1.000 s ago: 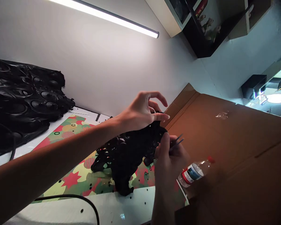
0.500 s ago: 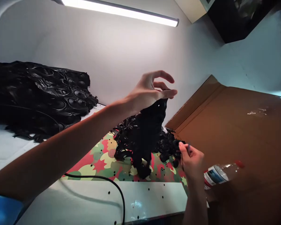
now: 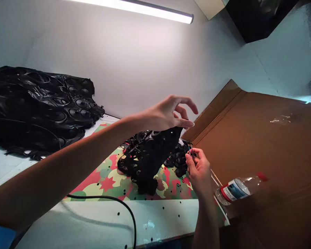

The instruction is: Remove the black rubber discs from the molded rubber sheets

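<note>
My left hand pinches the top edge of a black rubber sheet between thumb and forefinger, with its other fingers curled loosely above. The sheet is limp, has holes through it, and hangs down onto the patterned mat. To its right, my right hand is closed on slim metal tweezers, their two thin prongs pointing up. Just behind the tweezers lies a heap of small round black rubber pieces, partly hidden by the sheet and my hand.
A big stack of black rubber sheets with round shapes lies at the left. A cardboard box stands at the right, with a plastic bottle near its side. A black cable crosses the white table front. A lamp shines above.
My left hand has lowered with the sheet, which now sags more onto the mat. My right hand has moved left and up, bringing the tweezers into clearer sight. The view has shifted slightly.
</note>
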Demonstrator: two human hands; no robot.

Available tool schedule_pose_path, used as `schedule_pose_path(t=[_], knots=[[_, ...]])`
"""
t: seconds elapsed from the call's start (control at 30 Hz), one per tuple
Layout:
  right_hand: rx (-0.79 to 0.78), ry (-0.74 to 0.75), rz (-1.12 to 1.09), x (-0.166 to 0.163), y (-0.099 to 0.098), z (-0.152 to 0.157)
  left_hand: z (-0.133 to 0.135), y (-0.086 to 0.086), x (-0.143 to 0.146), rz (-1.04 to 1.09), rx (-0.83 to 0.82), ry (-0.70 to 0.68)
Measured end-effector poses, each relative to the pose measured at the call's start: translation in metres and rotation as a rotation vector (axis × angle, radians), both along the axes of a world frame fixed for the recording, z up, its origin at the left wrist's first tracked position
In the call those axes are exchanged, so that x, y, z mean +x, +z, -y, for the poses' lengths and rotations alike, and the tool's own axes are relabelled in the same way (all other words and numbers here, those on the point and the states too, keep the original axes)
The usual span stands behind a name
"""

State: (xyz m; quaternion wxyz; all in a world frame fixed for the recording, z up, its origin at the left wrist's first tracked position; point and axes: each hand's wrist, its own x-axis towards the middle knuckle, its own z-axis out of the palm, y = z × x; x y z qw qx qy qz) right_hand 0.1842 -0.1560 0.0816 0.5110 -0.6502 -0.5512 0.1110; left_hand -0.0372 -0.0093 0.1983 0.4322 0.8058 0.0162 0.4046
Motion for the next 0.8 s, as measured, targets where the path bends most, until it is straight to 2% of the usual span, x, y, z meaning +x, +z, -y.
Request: schedule_pose_path(t=[0.17, 0.3, 0.53, 0.8], knots=[[0.136, -0.002, 0.024, -0.044, 0.02, 0.026, -0.001, 0.0, -0.002, -0.058, 0.019, -0.035], [0.171, 0.011, 0.127, -0.061, 0.023, 0.035, 0.002, 0.001, -0.003, -0.065, 0.038, -0.051], [0.231, -0.086, 0.122, -0.071, 0.025, 0.027, 0.007, 0.001, -0.004, -0.018, 0.035, -0.107], [0.295, -0.078, 0.031, -0.072, 0.026, 0.029, 0.016, 0.003, -0.003, -0.014, 0.097, -0.143]])
